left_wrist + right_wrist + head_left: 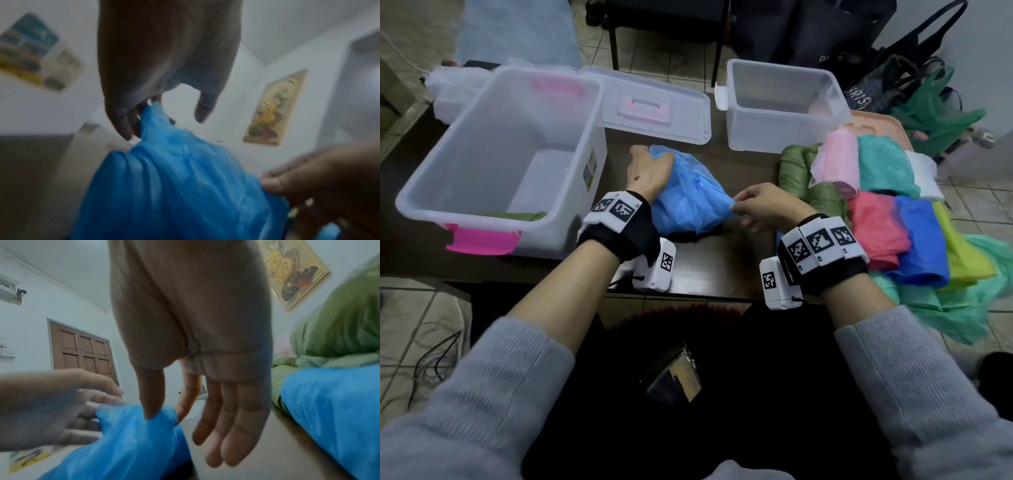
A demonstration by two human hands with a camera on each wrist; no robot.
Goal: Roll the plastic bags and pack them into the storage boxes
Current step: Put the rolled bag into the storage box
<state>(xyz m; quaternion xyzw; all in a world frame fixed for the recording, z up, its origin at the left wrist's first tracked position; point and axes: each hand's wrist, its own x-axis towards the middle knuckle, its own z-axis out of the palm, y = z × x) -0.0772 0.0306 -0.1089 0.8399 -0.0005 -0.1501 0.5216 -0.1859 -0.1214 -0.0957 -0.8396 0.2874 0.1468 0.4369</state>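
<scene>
Blue plastic bag [688, 195] lies mid-bench, at the big box's [493, 164] three o'clock. Left hand [645, 173] grips its far end, right hand [760, 205] pinches the near corner; pull flat, then roll tightly.

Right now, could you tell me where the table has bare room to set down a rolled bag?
Bare wood shows along the near table edge between the wrists, and between the lid and small box. The right side is crowded with the bag pile.
</scene>
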